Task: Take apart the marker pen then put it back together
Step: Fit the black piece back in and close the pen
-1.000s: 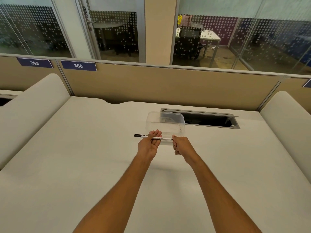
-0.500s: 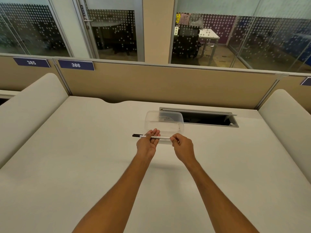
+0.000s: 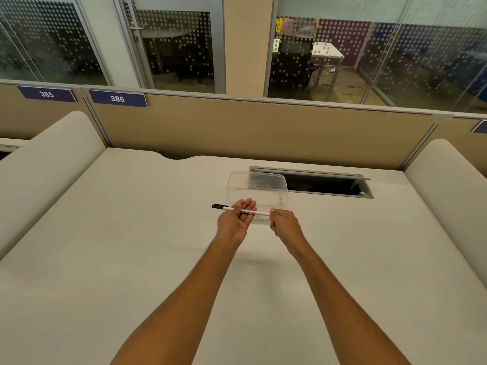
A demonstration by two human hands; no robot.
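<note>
At frame centre, above the table (image 3: 131, 246), my left hand (image 3: 235, 223) cradles the marker pen (image 3: 246, 211) on loosely open fingers, steadying it while my right hand (image 3: 283, 224) pinches its right end to pull.

My left hand (image 3: 235, 222) sits left of my right hand (image 3: 284, 224), both out over the wide pale desk (image 3: 110, 246). The slim white marker pen with a black cap (image 3: 243, 210) lies across my left fingers, cap end poking out left, other end at my right fingertips. Just behind both hands, the clear plastic rectangular container (image 3: 257, 192) rests on the desk. Behind and right of it, the open cable slot (image 3: 321, 184). Behind everything, the tan partition panel (image 3: 263, 130).
</note>
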